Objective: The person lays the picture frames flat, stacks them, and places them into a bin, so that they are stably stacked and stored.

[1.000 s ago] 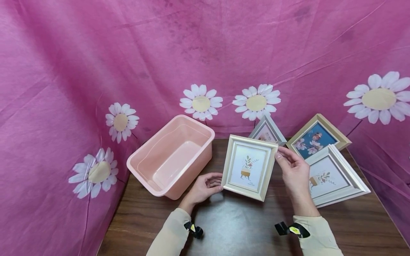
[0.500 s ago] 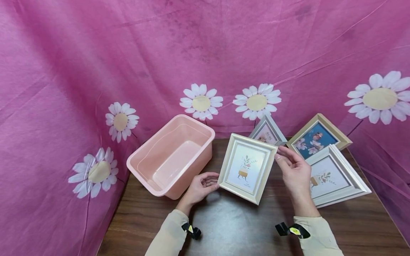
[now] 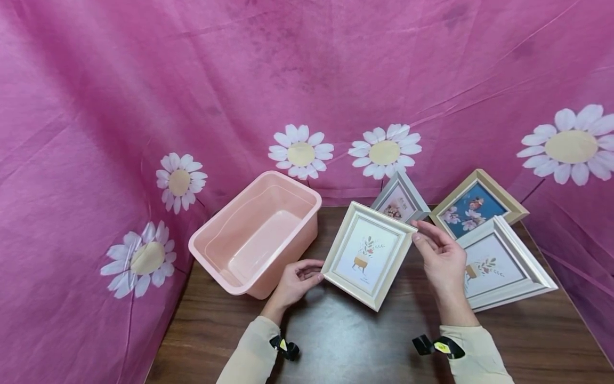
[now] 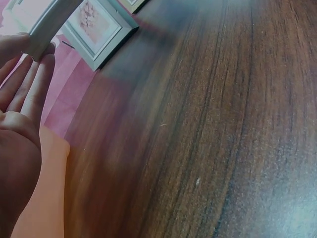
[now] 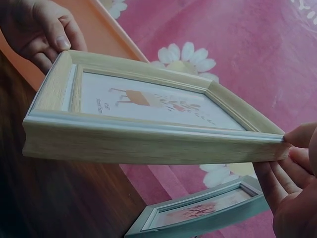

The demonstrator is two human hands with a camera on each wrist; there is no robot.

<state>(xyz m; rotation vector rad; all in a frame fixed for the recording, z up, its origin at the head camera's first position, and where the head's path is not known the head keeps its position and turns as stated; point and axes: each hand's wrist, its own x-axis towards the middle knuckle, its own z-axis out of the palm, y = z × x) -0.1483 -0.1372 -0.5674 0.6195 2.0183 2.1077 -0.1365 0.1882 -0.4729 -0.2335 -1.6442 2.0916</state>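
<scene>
A cream picture frame (image 3: 366, 255) with a potted-plant print is held tilted above the table between both hands. My left hand (image 3: 298, 285) pinches its left corner; the left wrist view shows the thumb on the face and fingertips beneath that corner. At the opposite, upper right corner, my right hand (image 3: 441, 261) pinches the frame between thumb and fingers. In the right wrist view the cream picture frame (image 5: 158, 144) appears edge-on, with the left hand (image 5: 44, 32) at its far corner.
A pink plastic bin (image 3: 256, 234) with nothing in it stands left. Behind the held frame is a grey picture frame (image 3: 402, 197). At right are a gold frame with a blue print (image 3: 479, 202) and a white frame (image 3: 508, 264). A pink flowered cloth (image 3: 307, 69) hangs behind the table (image 3: 345, 341).
The cream frame has turned clockwise, its left and lower corners shifting left. My left hand has moved slightly left with it, while the right hand has stayed nearly in place.
</scene>
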